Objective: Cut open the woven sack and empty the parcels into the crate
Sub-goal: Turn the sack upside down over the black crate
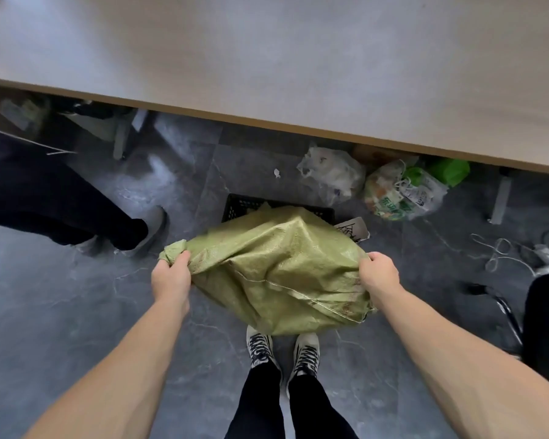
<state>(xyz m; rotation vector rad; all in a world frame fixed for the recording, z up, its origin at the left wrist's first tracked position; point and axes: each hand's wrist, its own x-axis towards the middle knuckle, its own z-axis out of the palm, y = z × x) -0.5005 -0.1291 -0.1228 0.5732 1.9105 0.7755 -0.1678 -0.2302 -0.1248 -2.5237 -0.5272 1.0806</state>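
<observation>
A yellow-green woven sack (276, 267) hangs in front of me, held up over a black plastic crate (238, 206) on the floor. Most of the crate is hidden behind the sack; only its far left corner and rim show. My left hand (171, 277) grips a bunched corner of the sack at its left. At the sack's right edge, my right hand (377, 274) clutches the fabric. A stitched seam with a loose thread runs across the sack's lower part. A white parcel (354, 231) pokes out by the crate's right side.
A pale table (298, 74) overhangs the floor ahead. Under it lie a clear plastic bag (332, 174) and a bag of green packets (400, 194). Another person's legs and shoe (149, 232) stand at left. My shoes (282, 346) are just below the sack. White cord (495, 251) lies at right.
</observation>
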